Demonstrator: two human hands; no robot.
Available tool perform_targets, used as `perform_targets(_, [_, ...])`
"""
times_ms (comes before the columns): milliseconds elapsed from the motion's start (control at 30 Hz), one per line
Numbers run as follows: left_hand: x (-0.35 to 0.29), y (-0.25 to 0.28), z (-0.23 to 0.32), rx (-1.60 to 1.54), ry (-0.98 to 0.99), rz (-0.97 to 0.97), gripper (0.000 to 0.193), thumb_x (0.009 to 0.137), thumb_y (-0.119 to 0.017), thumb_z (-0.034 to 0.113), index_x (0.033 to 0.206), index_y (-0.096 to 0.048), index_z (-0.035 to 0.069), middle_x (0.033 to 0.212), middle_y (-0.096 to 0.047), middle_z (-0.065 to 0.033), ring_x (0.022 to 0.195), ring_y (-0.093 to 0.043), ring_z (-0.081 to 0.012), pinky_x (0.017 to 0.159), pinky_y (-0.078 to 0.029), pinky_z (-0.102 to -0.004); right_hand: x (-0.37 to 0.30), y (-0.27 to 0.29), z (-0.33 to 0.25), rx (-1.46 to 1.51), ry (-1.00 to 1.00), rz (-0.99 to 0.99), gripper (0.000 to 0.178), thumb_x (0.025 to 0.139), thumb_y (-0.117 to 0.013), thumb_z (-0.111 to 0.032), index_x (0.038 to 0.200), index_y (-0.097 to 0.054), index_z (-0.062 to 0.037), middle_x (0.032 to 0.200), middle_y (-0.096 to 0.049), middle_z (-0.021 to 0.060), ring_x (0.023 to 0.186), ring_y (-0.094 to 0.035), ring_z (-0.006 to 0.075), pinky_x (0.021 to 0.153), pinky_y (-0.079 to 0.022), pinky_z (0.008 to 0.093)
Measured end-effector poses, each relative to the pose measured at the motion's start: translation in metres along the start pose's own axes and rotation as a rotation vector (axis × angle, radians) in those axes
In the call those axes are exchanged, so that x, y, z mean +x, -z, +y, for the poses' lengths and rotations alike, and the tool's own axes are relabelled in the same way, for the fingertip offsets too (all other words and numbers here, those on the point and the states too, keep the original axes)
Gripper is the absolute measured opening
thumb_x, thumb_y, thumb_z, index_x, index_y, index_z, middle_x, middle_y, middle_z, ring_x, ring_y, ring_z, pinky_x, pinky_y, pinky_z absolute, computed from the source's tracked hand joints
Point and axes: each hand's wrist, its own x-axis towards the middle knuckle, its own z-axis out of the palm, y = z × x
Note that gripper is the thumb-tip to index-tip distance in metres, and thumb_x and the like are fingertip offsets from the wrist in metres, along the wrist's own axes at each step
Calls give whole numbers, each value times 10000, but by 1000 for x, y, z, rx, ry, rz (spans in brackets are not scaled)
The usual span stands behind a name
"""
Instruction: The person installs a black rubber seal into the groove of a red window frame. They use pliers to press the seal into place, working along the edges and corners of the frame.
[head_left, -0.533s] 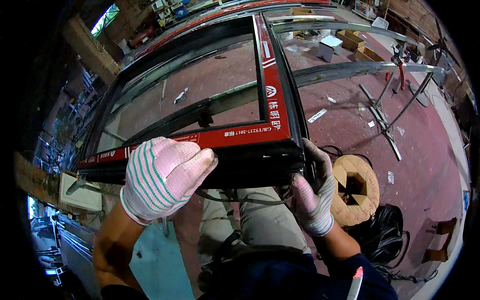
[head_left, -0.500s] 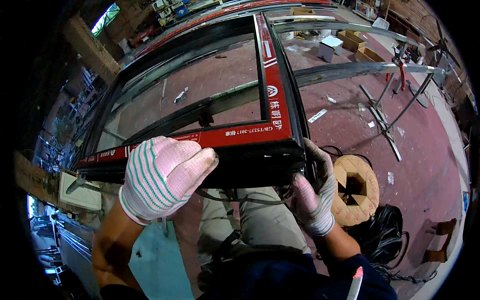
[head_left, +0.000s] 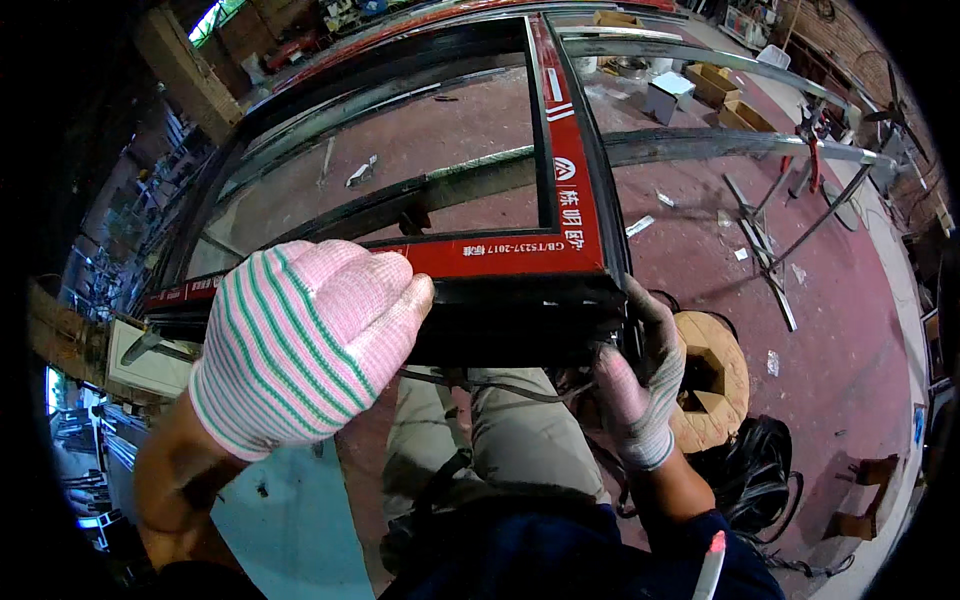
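Observation:
A black window frame [head_left: 590, 185] with red printed film along its faces lies in front of me on metal rails. My left hand [head_left: 305, 345], in a pink glove with green stripes, is closed over the frame's near edge, left of its middle. Its fingers are pressed together, and whatever they hold is hidden beneath the hand. My right hand [head_left: 645, 390], gloved too, wraps the near right corner, thumb on the front side and fingers along the right side. A dark cord or strip [head_left: 500, 398] hangs below the near edge, across my legs.
Metal support rails [head_left: 740, 146] run right from under the frame to a stand with red-handled tools. A cardboard ring [head_left: 722, 420] and a black bag [head_left: 745, 470] lie on the floor at right. Cardboard boxes [head_left: 745, 115] sit farther back; a pale blue sheet [head_left: 290, 520] lies lower left.
My left hand has moved left and looks larger, closer to the camera, still closed. My right hand stays at the corner. The view has shifted slightly.

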Motion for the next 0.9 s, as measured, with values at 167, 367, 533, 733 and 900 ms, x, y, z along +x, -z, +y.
perform_targets(167, [9,-21,-7,-74,-69,36,268,718,-755,136,966,-694,53,896,-671,-77,793,-668,-273,661,-550,-386,0,6,-4,-79,17,26,712,862,-728,-205,1445,-380,11,1209,-595,110,927,-615,136,734,-564,279])
perform_targets(367, [13,-14,-2,-82,-65,54,252,739,-731,129,976,-694,50,910,-671,-78,809,-668,-274,674,-550,-391,1,3,-1,-59,61,3,715,865,-735,-206,1443,-378,18,1228,-593,117,956,-617,143,750,-569,283])
perform_targets(533, [15,-15,-3,-89,-78,30,253,738,-730,133,972,-694,41,912,-671,-78,812,-669,-274,673,-550,-390,-1,0,-4,6,9,17,709,869,-734,-204,1441,-380,20,1221,-593,118,925,-617,144,749,-565,293])
perform_targets(733, [17,-13,-2,-95,-98,58,262,735,-721,128,978,-694,33,922,-672,-87,814,-671,-277,673,-553,-392,-1,4,-5,-69,29,-7,696,874,-728,-195,1439,-383,21,1224,-591,119,921,-617,149,786,-558,305])
perform_targets(900, [17,-15,-4,-98,-113,40,274,741,-701,136,991,-688,26,925,-669,-86,820,-671,-282,669,-551,-394,0,3,1,-97,84,27,697,876,-727,-198,1443,-382,15,1221,-590,120,916,-618,149,789,-558,305])
